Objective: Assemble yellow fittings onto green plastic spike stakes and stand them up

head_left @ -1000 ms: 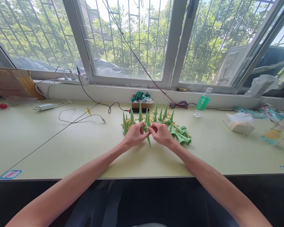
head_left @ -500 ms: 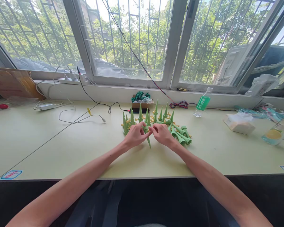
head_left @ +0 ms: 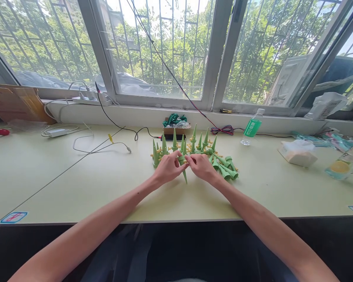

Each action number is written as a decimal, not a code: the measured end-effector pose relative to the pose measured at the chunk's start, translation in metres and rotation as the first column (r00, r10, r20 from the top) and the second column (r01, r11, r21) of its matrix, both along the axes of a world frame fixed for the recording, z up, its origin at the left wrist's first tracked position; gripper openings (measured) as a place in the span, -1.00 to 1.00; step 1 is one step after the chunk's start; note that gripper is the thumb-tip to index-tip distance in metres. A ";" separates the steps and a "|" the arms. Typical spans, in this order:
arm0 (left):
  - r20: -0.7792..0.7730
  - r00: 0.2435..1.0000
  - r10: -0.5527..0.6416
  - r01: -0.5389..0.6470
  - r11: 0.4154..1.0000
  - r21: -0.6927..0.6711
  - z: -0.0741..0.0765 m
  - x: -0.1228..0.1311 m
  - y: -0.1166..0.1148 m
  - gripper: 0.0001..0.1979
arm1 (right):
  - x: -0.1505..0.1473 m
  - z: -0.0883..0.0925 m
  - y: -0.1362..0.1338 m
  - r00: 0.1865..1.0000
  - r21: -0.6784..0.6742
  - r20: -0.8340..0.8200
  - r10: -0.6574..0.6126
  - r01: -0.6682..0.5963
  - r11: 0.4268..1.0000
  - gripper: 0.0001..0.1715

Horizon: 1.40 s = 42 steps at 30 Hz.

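Observation:
My left hand [head_left: 170,166] is closed around a green watering spike [head_left: 184,176], its tip pointing down toward the table and its ribbed cap up. Against the side of that spike, my right hand [head_left: 202,165] pinches at its small yellow valve, mostly hidden by the fingertips. Behind my hands, several green spikes with yellow valves, such as a watering spike [head_left: 206,139], stand tip up. To the right of my right hand, several more lie on their sides in a heap, among them a fallen spike [head_left: 224,172].
A phone [head_left: 176,137] on a cable and a small box [head_left: 170,131] of green items lie behind the spikes. Farther right are a water bottle [head_left: 252,127], a tissue pack [head_left: 297,152] and a clear jug [head_left: 342,168]. A white cable [head_left: 106,147] runs across the left side.
Both hands stay almost in place. The held spike has tilted very slightly, its tip shifting a little left and up.

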<state>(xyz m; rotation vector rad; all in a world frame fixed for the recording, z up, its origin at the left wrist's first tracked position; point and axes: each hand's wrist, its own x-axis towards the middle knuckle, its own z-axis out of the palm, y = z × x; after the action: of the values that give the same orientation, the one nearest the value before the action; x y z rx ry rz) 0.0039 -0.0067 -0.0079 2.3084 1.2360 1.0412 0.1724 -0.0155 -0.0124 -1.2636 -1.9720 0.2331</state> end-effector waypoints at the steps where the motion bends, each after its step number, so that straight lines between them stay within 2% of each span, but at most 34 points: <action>1: -0.002 1.000 0.005 -0.005 1.000 0.001 0.000 0.000 0.000 -0.73 | 0.000 0.000 0.000 1.000 0.000 0.000 0.000 0.000 1.000 -0.51; 7: 0.006 1.000 0.009 -0.009 1.000 0.000 0.001 0.000 0.001 -0.74 | 0.000 0.000 -0.002 1.000 -0.015 0.014 0.008 -0.007 1.000 -0.60; 25: 0.039 0.998 -0.054 0.054 0.998 0.012 0.003 0.000 -0.003 -0.73 | -0.003 0.007 -0.007 0.998 -0.038 0.060 -0.007 0.009 0.999 -0.44; 42: 0.046 0.997 -0.062 0.060 0.997 0.050 0.002 0.000 -0.003 -0.69 | -0.004 0.007 -0.005 0.998 0.019 0.045 -0.038 0.037 0.999 -0.37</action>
<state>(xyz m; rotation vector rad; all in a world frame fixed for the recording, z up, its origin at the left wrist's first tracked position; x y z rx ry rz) 0.0034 -0.0099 -0.0063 2.3281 1.1267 1.1107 0.1679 -0.0209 -0.0052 -1.3036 -1.9829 0.1692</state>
